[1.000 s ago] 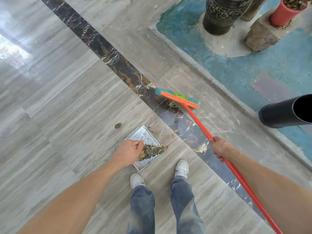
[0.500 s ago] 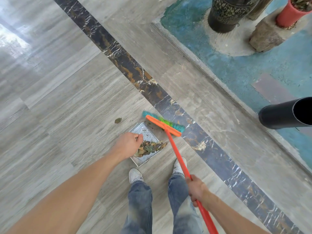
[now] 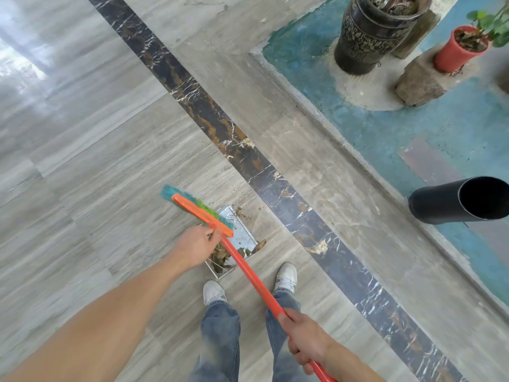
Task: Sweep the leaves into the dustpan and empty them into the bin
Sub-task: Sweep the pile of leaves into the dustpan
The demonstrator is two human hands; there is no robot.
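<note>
A silver metal dustpan [image 3: 242,232] sits on the grey floor in front of my feet, with brown dry leaves [image 3: 220,257] piled at its near end. My left hand [image 3: 194,245] grips the dustpan's left side and hides part of it. An orange broom [image 3: 202,212] with teal and green bristles lies across the pan's far left edge. Its orange handle runs down to my right hand [image 3: 301,337], which grips it. A few leaf crumbs [image 3: 242,213] lie just beyond the pan. The black bin [image 3: 451,201] lies tilted at the right with its mouth facing right.
A dark marble strip [image 3: 248,150] crosses the floor diagonally. Beyond a raised kerb [image 3: 316,114] is a teal patch with a dark patterned pot [image 3: 369,37], a red plant pot [image 3: 457,51] on a stone block [image 3: 421,81]. My white shoes [image 3: 286,274] stand behind the dustpan.
The broom head swept from the marble strip toward me and to the left, and now lies over the dustpan's far left edge. My right hand drew back along with the handle. The lone leaf left of the pan is hidden.
</note>
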